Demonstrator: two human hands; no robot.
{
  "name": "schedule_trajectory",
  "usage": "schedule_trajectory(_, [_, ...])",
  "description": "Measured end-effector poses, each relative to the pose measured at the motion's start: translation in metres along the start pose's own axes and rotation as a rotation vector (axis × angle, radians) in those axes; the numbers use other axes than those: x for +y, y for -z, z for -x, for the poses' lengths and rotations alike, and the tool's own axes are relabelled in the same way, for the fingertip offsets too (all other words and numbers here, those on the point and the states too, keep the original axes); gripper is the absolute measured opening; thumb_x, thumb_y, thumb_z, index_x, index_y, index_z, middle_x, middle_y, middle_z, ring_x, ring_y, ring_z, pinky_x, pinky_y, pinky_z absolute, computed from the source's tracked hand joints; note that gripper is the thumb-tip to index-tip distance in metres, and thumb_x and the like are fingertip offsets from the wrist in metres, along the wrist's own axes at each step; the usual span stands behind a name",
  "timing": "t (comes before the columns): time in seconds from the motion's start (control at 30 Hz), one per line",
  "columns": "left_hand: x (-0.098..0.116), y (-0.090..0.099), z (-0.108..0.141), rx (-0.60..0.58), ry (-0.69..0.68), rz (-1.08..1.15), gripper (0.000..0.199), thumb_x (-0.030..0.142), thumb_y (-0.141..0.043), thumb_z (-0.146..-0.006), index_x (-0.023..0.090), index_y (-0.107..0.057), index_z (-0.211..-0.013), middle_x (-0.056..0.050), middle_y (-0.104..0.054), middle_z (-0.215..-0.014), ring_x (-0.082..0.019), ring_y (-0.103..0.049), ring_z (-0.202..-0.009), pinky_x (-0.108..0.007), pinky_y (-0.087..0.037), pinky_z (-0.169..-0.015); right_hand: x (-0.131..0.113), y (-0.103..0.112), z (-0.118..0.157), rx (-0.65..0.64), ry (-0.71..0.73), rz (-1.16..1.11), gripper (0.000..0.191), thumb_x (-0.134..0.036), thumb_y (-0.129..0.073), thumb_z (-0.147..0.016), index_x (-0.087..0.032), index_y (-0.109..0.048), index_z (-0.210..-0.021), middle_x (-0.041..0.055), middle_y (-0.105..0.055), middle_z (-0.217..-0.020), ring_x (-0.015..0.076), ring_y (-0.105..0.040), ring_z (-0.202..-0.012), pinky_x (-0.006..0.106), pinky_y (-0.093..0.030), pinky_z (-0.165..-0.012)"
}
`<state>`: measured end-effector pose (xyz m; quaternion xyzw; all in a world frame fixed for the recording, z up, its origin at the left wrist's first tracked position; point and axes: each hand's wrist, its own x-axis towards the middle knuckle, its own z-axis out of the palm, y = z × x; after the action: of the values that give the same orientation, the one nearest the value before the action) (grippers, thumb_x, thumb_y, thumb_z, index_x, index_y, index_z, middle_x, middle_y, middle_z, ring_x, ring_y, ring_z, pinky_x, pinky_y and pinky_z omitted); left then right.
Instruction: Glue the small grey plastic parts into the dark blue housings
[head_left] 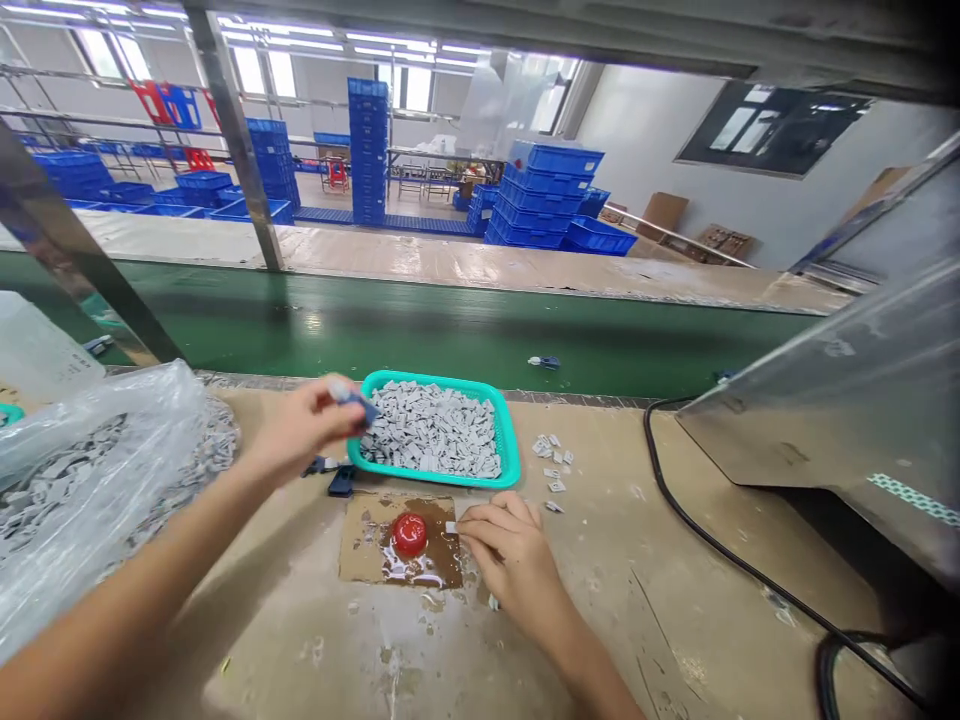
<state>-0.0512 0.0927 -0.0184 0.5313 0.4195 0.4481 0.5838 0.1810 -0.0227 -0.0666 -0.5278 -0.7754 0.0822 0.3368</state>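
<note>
Raised at the left end of the teal basket (pixel 511 440), my left hand (pixel 306 425) pinches a dark blue clip-like part (pixel 360 406) with a light grey end. My right hand (pixel 514 548) is closed on a small light grey plastic piece (pixel 451 527), beside a round red cap-like object (pixel 409 535). That red object sits on a wet brown cardboard sheet (pixel 360 562). Many similar grey plastic pieces (pixel 435 430) fill the basket. Another dark blue part (pixel 341 481) lies on the table just below the left hand.
Loose grey pieces (pixel 553 460) lie right of the basket. A clear plastic bag (pixel 150 400) of grey parts stands at left. Beyond runs a green conveyor belt (pixel 420 325) carrying a blue-and-grey part (pixel 544 362). A black cable (pixel 697 540) and metal housing (pixel 817 400) stand at right.
</note>
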Motion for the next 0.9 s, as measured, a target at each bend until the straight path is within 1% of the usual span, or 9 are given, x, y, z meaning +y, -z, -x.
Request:
schedule_trajectory(0.1, [-0.010, -0.021, 0.067, -0.024, 0.164, 0.203, 0.023, 0.024, -0.073, -0.056, 0.015, -0.060, -0.073, -0.001, -0.062, -0.075, -0.009, -0.057, -0.069, -0.019, -0.045, -0.064, -0.006, 0.008, -0.003, 0.059, 0.028, -0.022, 0.017, -0.012, -0.050, -0.081, -0.021, -0.064, -0.077, 0.0026, -0.064, -0.080, 0.0192, -0.047, -0.075, 0.034, -0.038, -0.066])
schedule_trajectory(0.17, [-0.017, -0.032, 0.092, -0.027, 0.213, 0.315, 0.024, 0.019, -0.072, -0.058, 0.017, -0.061, -0.078, 0.000, -0.064, -0.078, -0.009, -0.058, -0.072, -0.019, -0.045, -0.066, -0.008, 0.012, -0.004, 0.024, 0.047, -0.002, 0.016, -0.014, -0.050, -0.081, -0.021, -0.064, -0.075, 0.0029, -0.064, -0.076, 0.0196, -0.048, -0.072, 0.034, -0.040, -0.062])
schedule_trajectory(0.23, [-0.023, -0.040, 0.104, -0.032, 0.227, 0.403, 0.029, 0.017, -0.071, -0.059, 0.020, -0.059, -0.086, 0.000, -0.064, -0.080, -0.010, -0.058, -0.072, -0.021, -0.045, -0.067, -0.011, 0.015, -0.006, -0.021, 0.060, 0.029, 0.017, -0.016, -0.051, -0.080, -0.022, -0.065, -0.072, 0.0022, -0.064, -0.072, 0.0193, -0.048, -0.068, 0.034, -0.040, -0.059])
schedule_trajectory(0.3, [-0.027, -0.043, 0.108, -0.028, 0.224, 0.429, 0.030, 0.019, -0.071, -0.060, 0.020, -0.059, -0.088, 0.000, -0.064, -0.080, -0.011, -0.058, -0.071, -0.022, -0.045, -0.067, -0.016, 0.018, -0.008, 0.021, 0.035, -0.010, 0.015, -0.017, -0.053, -0.078, -0.023, -0.066, -0.072, 0.0026, -0.065, -0.072, 0.0193, -0.050, -0.068, 0.035, -0.043, -0.059])
schedule_trajectory(0.4, [-0.028, -0.043, 0.111, -0.003, 0.191, 0.348, 0.023, 0.020, -0.070, -0.062, 0.018, -0.062, -0.082, -0.001, -0.064, -0.080, -0.011, -0.058, -0.075, -0.022, -0.045, -0.071, -0.033, 0.023, -0.009, 0.115, -0.108, -0.293, 0.011, -0.020, -0.058, -0.075, -0.023, -0.068, -0.075, 0.0037, -0.065, -0.076, 0.0187, -0.055, -0.074, 0.033, -0.049, -0.065])
schedule_trajectory(0.5, [-0.027, -0.043, 0.114, -0.032, 0.164, 0.262, 0.019, 0.019, -0.070, -0.062, 0.018, -0.063, -0.080, -0.001, -0.065, -0.082, -0.012, -0.058, -0.079, -0.022, -0.045, -0.075, -0.057, 0.022, -0.011, 0.067, -0.272, -0.684, 0.009, -0.020, -0.062, -0.070, -0.023, -0.069, -0.076, 0.0035, -0.065, -0.077, 0.0168, -0.060, -0.074, 0.028, -0.053, -0.066])
schedule_trajectory(0.57, [-0.026, -0.043, 0.116, -0.067, 0.158, 0.239, 0.019, 0.019, -0.069, -0.062, 0.018, -0.063, -0.080, -0.001, -0.065, -0.083, -0.012, -0.059, -0.079, -0.022, -0.045, -0.075, -0.069, 0.019, -0.012, 0.033, -0.334, -0.838, 0.010, -0.020, -0.065, -0.067, -0.023, -0.069, -0.076, 0.0040, -0.064, -0.078, 0.0162, -0.061, -0.073, 0.025, -0.054, -0.065])
schedule_trajectory(0.77, [-0.025, -0.042, 0.119, -0.101, 0.119, 0.197, 0.017, 0.020, -0.068, -0.064, 0.019, -0.063, -0.081, 0.000, -0.064, -0.083, -0.012, -0.059, -0.081, -0.022, -0.045, -0.075, -0.078, 0.013, -0.016, -0.018, -0.403, -0.921, 0.008, -0.020, -0.069, -0.063, -0.023, -0.070, -0.070, 0.0047, -0.064, -0.077, 0.0160, -0.062, -0.074, 0.024, -0.053, -0.068])
schedule_trajectory(0.9, [-0.019, -0.041, 0.122, -0.096, 0.122, 0.205, 0.016, 0.019, -0.068, -0.064, 0.019, -0.064, -0.080, 0.001, -0.063, -0.079, -0.010, -0.059, -0.078, -0.020, -0.045, -0.073, -0.080, 0.012, -0.015, -0.047, -0.404, -0.872, 0.008, -0.019, -0.067, -0.064, -0.023, -0.071, -0.069, 0.0053, -0.064, -0.078, 0.0168, -0.062, -0.074, 0.025, -0.053, -0.066])
